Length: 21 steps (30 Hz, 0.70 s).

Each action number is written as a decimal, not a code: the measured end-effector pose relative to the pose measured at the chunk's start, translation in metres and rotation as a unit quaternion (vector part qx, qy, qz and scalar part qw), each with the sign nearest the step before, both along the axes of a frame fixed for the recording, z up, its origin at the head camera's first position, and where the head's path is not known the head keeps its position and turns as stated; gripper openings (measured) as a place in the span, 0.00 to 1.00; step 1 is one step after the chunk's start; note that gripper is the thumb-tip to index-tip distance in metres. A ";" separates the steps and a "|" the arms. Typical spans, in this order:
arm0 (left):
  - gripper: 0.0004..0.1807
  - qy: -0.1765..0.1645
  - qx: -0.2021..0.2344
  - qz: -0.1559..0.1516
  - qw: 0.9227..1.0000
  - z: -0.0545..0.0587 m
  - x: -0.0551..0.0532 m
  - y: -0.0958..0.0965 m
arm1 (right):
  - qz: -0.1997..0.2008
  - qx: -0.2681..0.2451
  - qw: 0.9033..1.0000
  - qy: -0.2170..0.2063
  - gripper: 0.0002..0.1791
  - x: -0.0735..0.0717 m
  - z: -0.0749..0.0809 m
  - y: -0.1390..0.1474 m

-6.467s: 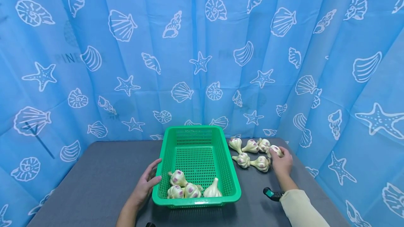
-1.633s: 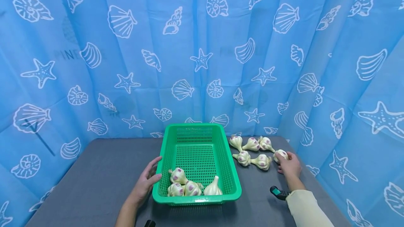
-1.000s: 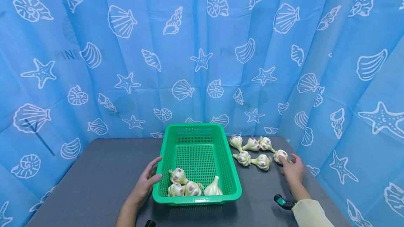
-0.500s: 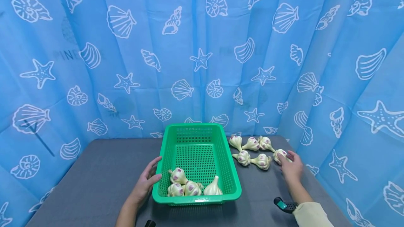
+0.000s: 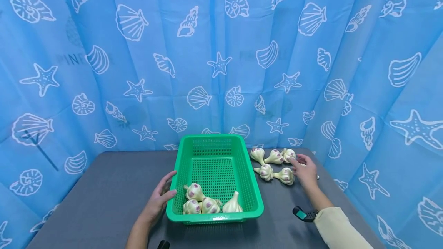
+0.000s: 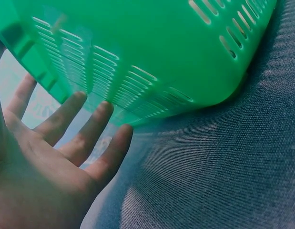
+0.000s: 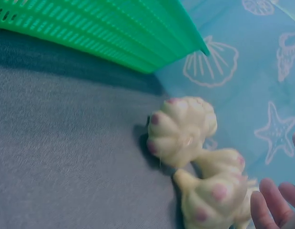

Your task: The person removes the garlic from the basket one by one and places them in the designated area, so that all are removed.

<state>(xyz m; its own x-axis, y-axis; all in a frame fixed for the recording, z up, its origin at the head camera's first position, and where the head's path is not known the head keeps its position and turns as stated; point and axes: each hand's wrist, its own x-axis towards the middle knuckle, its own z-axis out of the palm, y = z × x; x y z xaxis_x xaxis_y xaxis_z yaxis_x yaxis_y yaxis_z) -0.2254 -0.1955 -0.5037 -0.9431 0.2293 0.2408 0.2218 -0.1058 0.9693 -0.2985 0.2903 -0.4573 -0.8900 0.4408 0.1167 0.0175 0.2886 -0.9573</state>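
Note:
My left hand (image 5: 156,205) rests its straight, spread fingers against the left side of a green plastic basket (image 5: 256,187). In the left wrist view, its fingertips (image 6: 105,109) lie at the slotted basket wall. Inside, at the near end, are several garlic bulbs (image 5: 209,205) with purple patches. To the right, my right hand (image 5: 306,173) hovers over a garlic cluster, fingers loosely extended with nothing between them. Back-row garlic (image 5: 288,155) is right at its fingertips; front-row garlic (image 5: 285,176) lies just left of it. One bulb beneath the hand is mostly hidden, its stem (image 5: 318,177) showing.
The basket stands on a grey cloth-covered table (image 5: 114,195). More garlic (image 5: 257,156) lies close beside the basket's right wall. A blue shell-print curtain (image 5: 221,99) hangs along the back and sides.
My right hand gripped the rightmost garlic bulb and shifted it right and nearer, then let go. It has now moved left and back over the cluster. The left hand stays put.

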 end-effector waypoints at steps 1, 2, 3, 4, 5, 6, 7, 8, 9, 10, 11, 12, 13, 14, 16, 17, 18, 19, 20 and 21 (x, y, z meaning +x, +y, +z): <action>0.34 0.001 0.000 -0.001 1.000 0.000 0.000 0.000 | 0.015 0.007 1.000 -0.002 0.30 0.000 0.004 -0.003; 0.34 0.003 -0.002 -0.001 1.000 0.000 0.000 0.000 | 0.024 0.008 1.000 -0.003 0.30 -0.001 0.008 -0.006; 0.34 0.004 -0.004 -0.001 1.000 -0.001 -0.001 -0.001 | 0.034 0.014 0.999 -0.005 0.30 -0.002 0.011 -0.008; 0.34 0.004 -0.007 0.000 1.000 -0.001 -0.001 -0.001 | 0.045 0.019 0.999 -0.006 0.30 -0.003 0.015 -0.011; 0.34 0.003 -0.009 0.001 1.000 -0.002 -0.001 -0.001 | 0.055 0.024 0.998 -0.007 0.29 -0.004 0.018 -0.013; 0.34 0.002 -0.010 0.002 1.000 -0.002 -0.001 -0.001 | 0.066 0.028 0.997 -0.005 0.29 -0.005 0.021 -0.015; 0.34 0.002 -0.012 0.002 1.000 -0.002 -0.002 -0.001 | 0.075 0.033 0.997 -0.005 0.29 -0.006 0.023 -0.018; 0.34 0.001 -0.013 0.004 1.000 -0.002 -0.002 -0.001 | 0.083 0.034 0.996 -0.001 0.29 -0.007 0.026 -0.020; 0.34 -0.002 -0.013 0.006 1.000 -0.002 -0.001 0.000 | 0.091 0.035 0.995 0.003 0.28 -0.009 0.028 -0.023; 0.35 -0.003 -0.013 0.006 1.000 -0.002 -0.001 0.000 | 0.102 0.037 0.994 0.007 0.28 -0.010 0.030 -0.026; 0.35 -0.005 -0.011 0.005 1.000 -0.001 -0.001 0.000 | 0.110 0.040 0.993 0.008 0.28 -0.011 0.033 -0.030; 0.35 -0.009 -0.009 0.005 1.000 -0.001 -0.001 0.000 | 0.119 0.044 0.992 0.012 0.27 -0.012 0.035 -0.033; 0.35 -0.011 -0.008 0.006 1.000 -0.001 -0.001 0.000 | 0.129 0.047 0.990 0.012 0.27 -0.013 0.037 -0.036; 0.35 -0.013 -0.007 0.008 1.000 -0.001 -0.001 0.001 | 0.139 0.050 0.989 0.012 0.27 -0.014 0.039 -0.040; 0.35 -0.013 -0.006 0.008 1.000 0.000 0.000 0.001 | 0.162 0.055 0.985 0.010 0.26 -0.015 0.043 -0.048; 0.34 -0.012 -0.007 0.009 1.000 0.000 0.000 0.001 | 0.175 0.053 0.983 0.009 0.25 -0.015 0.045 -0.052; 0.34 -0.010 -0.007 0.010 1.000 0.000 0.000 0.001 | 0.189 0.051 0.981 0.010 0.24 -0.015 0.048 -0.056; 0.34 -0.008 -0.009 0.010 1.000 0.000 0.000 0.001 | 0.202 0.050 0.978 0.008 0.23 -0.015 0.050 -0.060; 0.34 -0.005 -0.010 0.009 1.000 0.000 0.000 0.001 | 0.216 0.046 0.975 0.006 0.23 -0.015 0.052 -0.064; 0.34 -0.003 -0.010 0.008 1.000 0.000 0.000 0.001 | 0.228 0.046 0.973 0.005 0.22 -0.015 0.055 -0.068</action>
<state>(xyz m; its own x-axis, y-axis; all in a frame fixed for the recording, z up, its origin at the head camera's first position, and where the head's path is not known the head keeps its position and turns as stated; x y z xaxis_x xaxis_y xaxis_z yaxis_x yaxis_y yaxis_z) -0.2252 -0.1944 -0.5034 -0.9481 0.2195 0.2301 0.2167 -0.0837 0.9726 -0.3139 0.2221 -0.4028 -0.9892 -0.0127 0.1462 -0.1415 0.3478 -0.9268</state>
